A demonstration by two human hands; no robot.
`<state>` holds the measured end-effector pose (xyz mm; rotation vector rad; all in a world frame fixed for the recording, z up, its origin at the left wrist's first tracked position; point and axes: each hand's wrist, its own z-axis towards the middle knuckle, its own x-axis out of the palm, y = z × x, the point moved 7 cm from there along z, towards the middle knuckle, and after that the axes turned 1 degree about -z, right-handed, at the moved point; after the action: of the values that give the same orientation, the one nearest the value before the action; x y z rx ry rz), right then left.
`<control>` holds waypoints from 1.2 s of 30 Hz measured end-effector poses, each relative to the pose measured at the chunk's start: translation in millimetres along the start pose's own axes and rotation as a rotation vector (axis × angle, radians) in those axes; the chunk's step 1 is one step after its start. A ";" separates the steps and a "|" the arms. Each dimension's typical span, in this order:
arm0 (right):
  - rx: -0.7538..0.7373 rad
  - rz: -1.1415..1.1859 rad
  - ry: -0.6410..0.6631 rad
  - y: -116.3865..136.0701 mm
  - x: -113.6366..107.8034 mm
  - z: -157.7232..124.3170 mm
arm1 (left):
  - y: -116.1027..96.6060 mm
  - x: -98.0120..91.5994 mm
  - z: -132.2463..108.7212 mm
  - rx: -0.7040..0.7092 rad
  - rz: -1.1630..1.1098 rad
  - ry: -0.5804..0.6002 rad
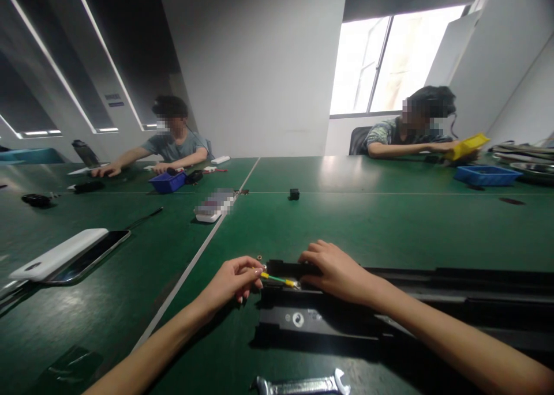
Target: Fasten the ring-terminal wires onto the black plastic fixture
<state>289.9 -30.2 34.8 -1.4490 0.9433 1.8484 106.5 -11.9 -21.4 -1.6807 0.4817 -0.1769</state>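
Note:
Between the thumb and fingers of my left hand (236, 279) is the yellow end of a short green-and-yellow wire (279, 279). Its other yellow end, tipped with a metal terminal, lies at a long black metal rail (320, 320). My right hand (333, 268) rests over the rail's far part, close to that terminal; its fingers curl downward and their tips are partly hidden, so I cannot make out what they hold. A small nut (259, 258) sits on the table just beyond my left fingers. Nearest to me lies a silver open-ended wrench (303, 384).
On the green table (234, 337) are a white phone-like device (214, 206), a small black block (294, 194), and a white power bank (60, 254) beside a dark phone (89, 262). Two people sit across, near a purple bin (168, 181) and a blue tray (488, 176).

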 end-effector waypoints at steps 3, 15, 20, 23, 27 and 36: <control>-0.006 0.000 0.007 -0.1 1.2 0.3 | 0.3 0.2 -0.2 0.016 0.009 -0.010; -0.014 -0.091 -0.039 1.6 -2.8 0.6 | -5.4 -3.2 -3.5 0.065 0.171 -0.049; -0.009 -0.104 -0.044 1.3 -2.0 0.5 | -28.6 -15.0 -14.0 0.208 0.454 -0.198; -0.020 -0.097 -0.064 0.8 -1.6 0.5 | -42.0 -25.6 -18.2 0.332 0.643 -0.333; -0.032 -0.064 -0.066 0.1 -0.6 0.5 | -47.4 -30.7 -17.2 0.456 0.773 -0.361; -0.034 -0.055 -0.055 1.1 0.4 0.3 | -35.8 -19.5 -12.0 0.515 0.846 -0.281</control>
<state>288.7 -30.6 34.6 -1.4230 0.8411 1.8624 91.9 -11.3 18.5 -0.8777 0.8088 0.5102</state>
